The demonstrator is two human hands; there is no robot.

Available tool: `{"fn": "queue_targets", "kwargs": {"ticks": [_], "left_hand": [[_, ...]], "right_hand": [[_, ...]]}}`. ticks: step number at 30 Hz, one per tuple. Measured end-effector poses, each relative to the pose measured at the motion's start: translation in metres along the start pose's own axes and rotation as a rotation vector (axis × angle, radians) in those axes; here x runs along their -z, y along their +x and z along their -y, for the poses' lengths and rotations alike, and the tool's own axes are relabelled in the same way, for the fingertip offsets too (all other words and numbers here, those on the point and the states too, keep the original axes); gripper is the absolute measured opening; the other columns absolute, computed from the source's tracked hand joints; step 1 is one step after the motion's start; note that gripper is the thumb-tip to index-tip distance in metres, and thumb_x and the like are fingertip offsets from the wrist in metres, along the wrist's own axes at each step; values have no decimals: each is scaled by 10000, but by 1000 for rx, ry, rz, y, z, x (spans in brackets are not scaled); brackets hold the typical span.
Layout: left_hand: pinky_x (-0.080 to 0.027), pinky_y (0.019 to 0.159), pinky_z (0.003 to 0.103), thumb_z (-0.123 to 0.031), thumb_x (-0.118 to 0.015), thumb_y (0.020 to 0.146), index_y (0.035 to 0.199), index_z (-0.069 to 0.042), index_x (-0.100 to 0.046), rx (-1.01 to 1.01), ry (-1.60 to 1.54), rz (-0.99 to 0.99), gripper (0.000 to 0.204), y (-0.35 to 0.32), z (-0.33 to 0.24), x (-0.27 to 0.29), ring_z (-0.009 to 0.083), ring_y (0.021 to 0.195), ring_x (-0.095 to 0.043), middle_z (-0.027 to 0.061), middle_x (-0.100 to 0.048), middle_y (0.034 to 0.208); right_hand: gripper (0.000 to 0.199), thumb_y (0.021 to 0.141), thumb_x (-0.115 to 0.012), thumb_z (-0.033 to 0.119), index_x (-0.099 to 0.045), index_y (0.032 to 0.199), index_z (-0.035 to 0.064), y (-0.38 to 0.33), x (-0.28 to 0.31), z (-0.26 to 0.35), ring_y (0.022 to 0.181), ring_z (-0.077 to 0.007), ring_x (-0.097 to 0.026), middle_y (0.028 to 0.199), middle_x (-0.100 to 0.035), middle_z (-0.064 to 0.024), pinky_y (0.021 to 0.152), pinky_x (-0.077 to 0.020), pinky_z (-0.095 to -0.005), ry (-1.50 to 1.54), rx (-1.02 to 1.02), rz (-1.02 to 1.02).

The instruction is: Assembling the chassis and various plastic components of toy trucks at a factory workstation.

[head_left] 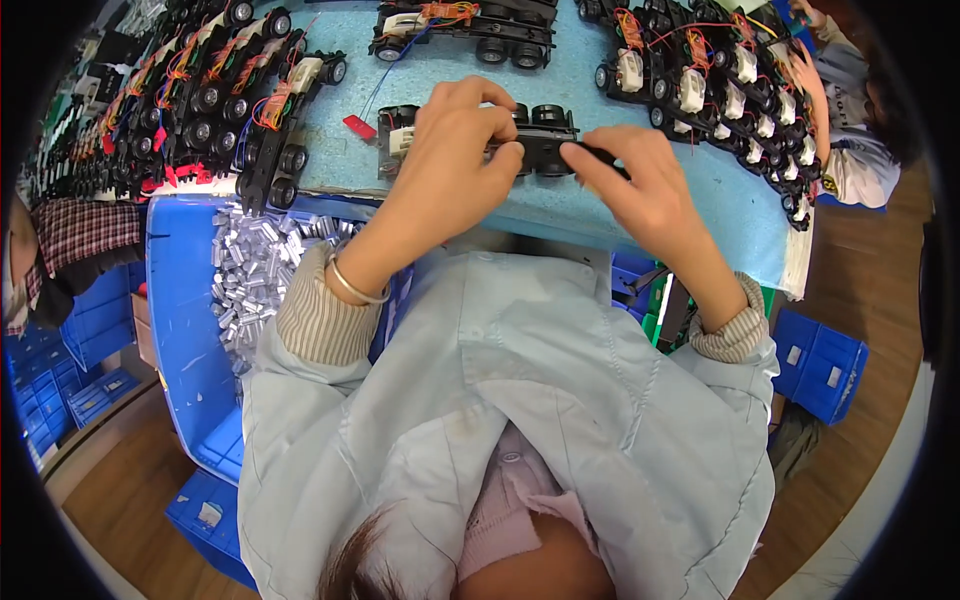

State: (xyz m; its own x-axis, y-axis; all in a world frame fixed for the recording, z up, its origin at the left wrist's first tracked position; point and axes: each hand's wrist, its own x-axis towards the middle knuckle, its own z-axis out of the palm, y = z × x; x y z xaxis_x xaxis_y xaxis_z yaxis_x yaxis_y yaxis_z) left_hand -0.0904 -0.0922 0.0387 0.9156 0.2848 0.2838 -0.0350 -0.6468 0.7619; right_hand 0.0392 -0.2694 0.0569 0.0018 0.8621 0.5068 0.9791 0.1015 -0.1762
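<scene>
A black toy truck chassis (545, 152) with black wheels and a whitish block at its left end lies on the light blue worktop (330, 100) in front of me. My left hand (455, 150) is closed over its middle, thumb and fingertips gripping it and hiding much of it. At the chassis's right end, my right hand (645, 185) is closed in a pinch round a slim black piece (606, 158). Whether that piece is a tool or a loose part, I cannot tell. A small red connector tag (359, 127) on a blue wire lies left of the chassis.
Wired chassis crowd the left (215, 100) and right (690, 80); another chassis (500, 30) stands at the back. A blue bin (185, 330) with silvery parts (255, 270) sits below the left edge. Other people (850, 120) are at both sides; a blue crate (820, 365) stands right.
</scene>
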Motion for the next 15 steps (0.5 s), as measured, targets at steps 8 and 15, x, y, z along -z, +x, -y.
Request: {"fn": "queue_targets", "kwargs": {"ticks": [8,15], "left_hand": [[-424,836,361,-108,-569,780,715,33,-602,79,43,171,158,16,25,7,296,956,-516,148,-575,1043],[-449,689,304,-106,-570,814,743,54,-591,201,-118,166,176,11,30,6,218,792,-551,138,-558,1042]], "right_hand": [[290,661,-680,16,-658,949,34,5,-16,-8,888,-257,-533,922,-558,-81,767,-439,-357,14,-181,35],[364,615,-661,-95,-654,964,7,8,-37,-14,919,-270,-508,917,-536,-89,784,-456,-370,83,-252,82]]}}
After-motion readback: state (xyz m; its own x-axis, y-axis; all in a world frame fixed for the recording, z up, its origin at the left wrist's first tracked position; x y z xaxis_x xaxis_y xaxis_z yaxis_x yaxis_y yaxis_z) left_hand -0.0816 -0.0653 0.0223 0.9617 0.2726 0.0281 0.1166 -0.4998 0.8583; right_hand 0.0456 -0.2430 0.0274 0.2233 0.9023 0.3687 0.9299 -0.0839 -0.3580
